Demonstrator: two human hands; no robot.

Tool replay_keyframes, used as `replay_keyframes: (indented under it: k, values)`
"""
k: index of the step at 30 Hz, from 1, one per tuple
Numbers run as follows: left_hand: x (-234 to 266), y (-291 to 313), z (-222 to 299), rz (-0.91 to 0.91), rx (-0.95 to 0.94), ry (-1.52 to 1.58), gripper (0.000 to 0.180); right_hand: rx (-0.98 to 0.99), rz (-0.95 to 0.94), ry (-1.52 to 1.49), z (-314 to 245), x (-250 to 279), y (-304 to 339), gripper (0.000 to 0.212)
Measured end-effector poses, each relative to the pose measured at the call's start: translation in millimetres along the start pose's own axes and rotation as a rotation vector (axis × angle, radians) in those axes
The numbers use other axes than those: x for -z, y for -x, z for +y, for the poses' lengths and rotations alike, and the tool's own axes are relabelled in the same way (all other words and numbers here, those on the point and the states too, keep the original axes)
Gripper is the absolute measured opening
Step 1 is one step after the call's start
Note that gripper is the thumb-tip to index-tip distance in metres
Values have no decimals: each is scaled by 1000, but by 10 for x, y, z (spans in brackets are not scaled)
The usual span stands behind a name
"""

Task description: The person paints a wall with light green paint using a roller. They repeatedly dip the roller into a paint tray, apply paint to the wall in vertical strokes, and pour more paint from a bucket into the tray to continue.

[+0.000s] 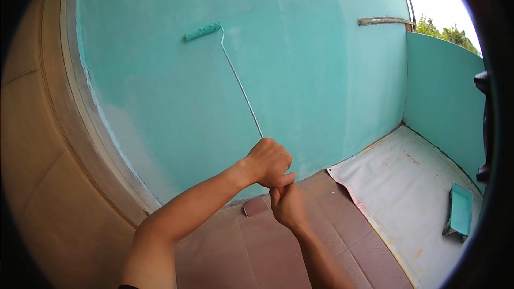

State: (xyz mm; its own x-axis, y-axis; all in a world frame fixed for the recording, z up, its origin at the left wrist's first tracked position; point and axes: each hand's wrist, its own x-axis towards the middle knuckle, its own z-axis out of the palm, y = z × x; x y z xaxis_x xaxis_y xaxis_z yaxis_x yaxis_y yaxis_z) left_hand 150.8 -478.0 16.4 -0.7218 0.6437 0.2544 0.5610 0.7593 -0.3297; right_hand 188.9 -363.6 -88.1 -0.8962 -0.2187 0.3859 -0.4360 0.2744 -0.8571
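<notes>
A paint roller (202, 31) with a turquoise-coated sleeve lies against the turquoise wall (300, 64), up and to the left of my hands. Its long thin metal rod runs down to the handle, which both hands grip. My left hand (269, 161) is closed round the upper part of the grip, where the rod enters. Just below it, my right hand (289, 206) is closed on the lower end; a bit of orange handle shows between the two. Most of the handle is hidden by my fingers. Paler, unevenly coated patches show on the wall's lower left.
A brown wooden door frame (59, 101) borders the wall on the left. At the right, a paint tray (461, 210) with turquoise paint rests on a white sheet (396, 176) over the reddish floor tiles (267, 246). A low turquoise wall (441, 85) stands beyond it.
</notes>
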Motion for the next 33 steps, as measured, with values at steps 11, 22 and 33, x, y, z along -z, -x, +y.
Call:
replay_keyframes:
  k: [11,22,33]
  values:
    - [-909,166,420,45,-28,90,40,-131,29,30,638,-121,502,28]
    - [-2337,438,1710,-32,-85,406,40,-457,-117,274,1931,20,1683,32]
    - [-3010,818,2369,-209,-107,656,40,-814,-252,261,2190,15,2389,27]
